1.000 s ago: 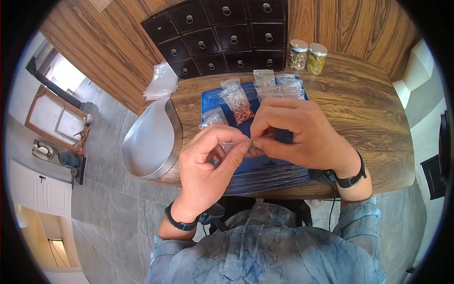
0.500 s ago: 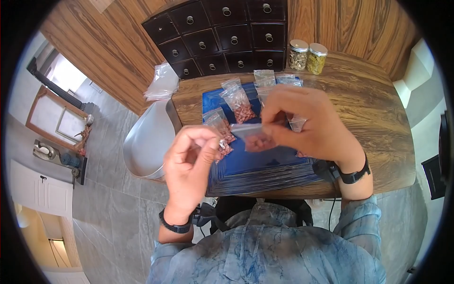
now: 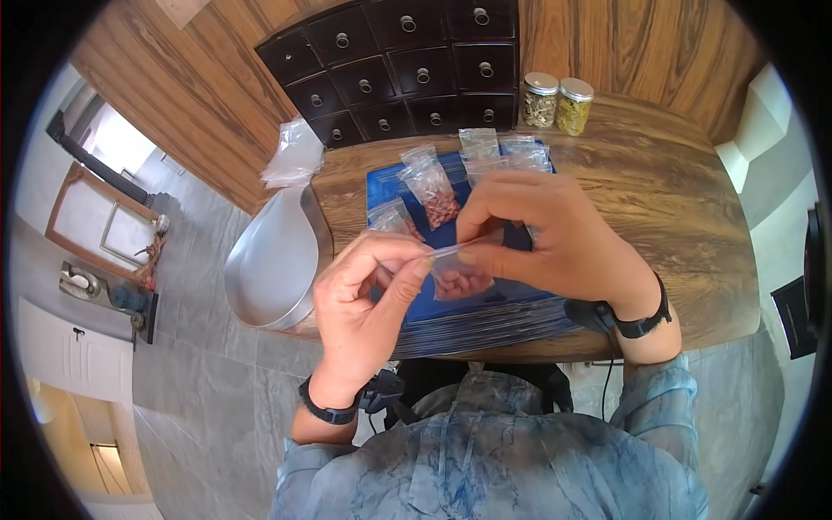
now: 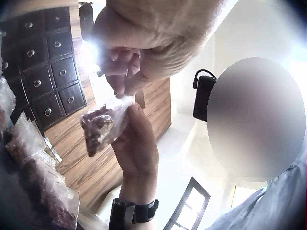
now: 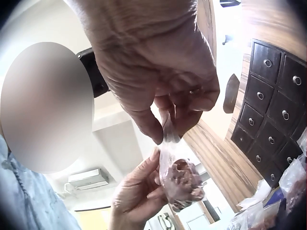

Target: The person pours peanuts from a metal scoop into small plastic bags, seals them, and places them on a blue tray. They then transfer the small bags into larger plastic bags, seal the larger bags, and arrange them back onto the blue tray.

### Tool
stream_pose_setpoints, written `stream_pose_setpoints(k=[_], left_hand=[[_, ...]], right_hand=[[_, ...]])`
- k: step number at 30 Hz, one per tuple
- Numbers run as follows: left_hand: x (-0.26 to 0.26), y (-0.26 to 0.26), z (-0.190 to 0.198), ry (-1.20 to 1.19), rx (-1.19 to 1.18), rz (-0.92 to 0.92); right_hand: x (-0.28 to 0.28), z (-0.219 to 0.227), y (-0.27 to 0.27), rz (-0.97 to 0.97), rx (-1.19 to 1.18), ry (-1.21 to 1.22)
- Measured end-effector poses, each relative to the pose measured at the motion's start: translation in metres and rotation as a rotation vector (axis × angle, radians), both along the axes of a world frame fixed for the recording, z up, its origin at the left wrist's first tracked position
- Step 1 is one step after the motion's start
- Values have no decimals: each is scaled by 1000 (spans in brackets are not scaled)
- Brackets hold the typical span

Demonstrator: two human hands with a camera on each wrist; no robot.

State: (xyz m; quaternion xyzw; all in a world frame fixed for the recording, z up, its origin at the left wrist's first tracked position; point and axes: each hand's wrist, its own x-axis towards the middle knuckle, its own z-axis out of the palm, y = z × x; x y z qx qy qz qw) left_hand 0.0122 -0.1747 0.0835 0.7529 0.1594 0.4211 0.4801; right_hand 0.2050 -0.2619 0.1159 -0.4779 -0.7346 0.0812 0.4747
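Head view shows the left hand (image 3: 368,295) and right hand (image 3: 542,234) pinching the top strip of a small clear bag (image 3: 459,277) of reddish bits from 9 and 3 o'clock, contents hanging low above the blue mat (image 3: 485,316), apparently to keep its mouth level.

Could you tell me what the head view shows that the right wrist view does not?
Only the head view shows the two jars, the blue mat and the metal bowl. Only the right wrist view shows the small bag from below, its reddish contents bunched together. Both show the left hand and right hand pinching the bag's top, and the drawer cabinet.
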Motion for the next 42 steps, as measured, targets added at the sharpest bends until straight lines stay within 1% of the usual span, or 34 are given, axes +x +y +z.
stream_pose_setpoints(k=[3,5,8,11,12,15,16,18,19,21,23,25,27,28,31,34,37,40,42], left_hand=[[5,-4,1,68,99,34],[7,-5,3,95,154,54],[10,-4,3,82,257,142],[12,4,-3,7,145,139],[7,6,-1,86,45,84],[10,15,-6,112,-101,100],[10,20,-9,152,-123,84],[21,20,-17,146,-184,46],[25,22,-23,142,-216,28],[30,28,-33,217,-246,-29],[37,29,-36,299,-281,-74],[50,29,-35,303,-334,-137],[64,41,-51,272,-404,-183],[71,51,-65,235,-464,-235],[84,65,-89,203,-563,-278],[89,65,-84,225,-597,-241],[92,65,-78,264,-597,-269],[101,56,-71,224,-608,-288],[108,40,-53,177,-610,-300]], right_hand=[[0,-4,2,35,43,12],[2,-1,0,29,-8,-21],[8,1,-3,1,-48,-47],[19,2,-3,-45,-66,-90],[24,2,-3,-62,-71,-108],[37,1,-1,-126,35,-188],[38,2,-3,-132,35,-127],[38,9,-6,-141,34,-10],[38,9,-8,-147,41,-10],[37,10,-10,-162,54,-10],[34,10,-11,-169,89,-55],[34,9,-14,-183,104,-86],[33,8,-13,-167,108,-98],[32,9,-13,-172,110,-104],[33,10,-14,-185,121,-122],[33,10,-16,-190,106,-118],[33,10,-16,-181,48,-88],[33,10,-16,-176,28,-72],[33,10,-15,-175,39,-65]])
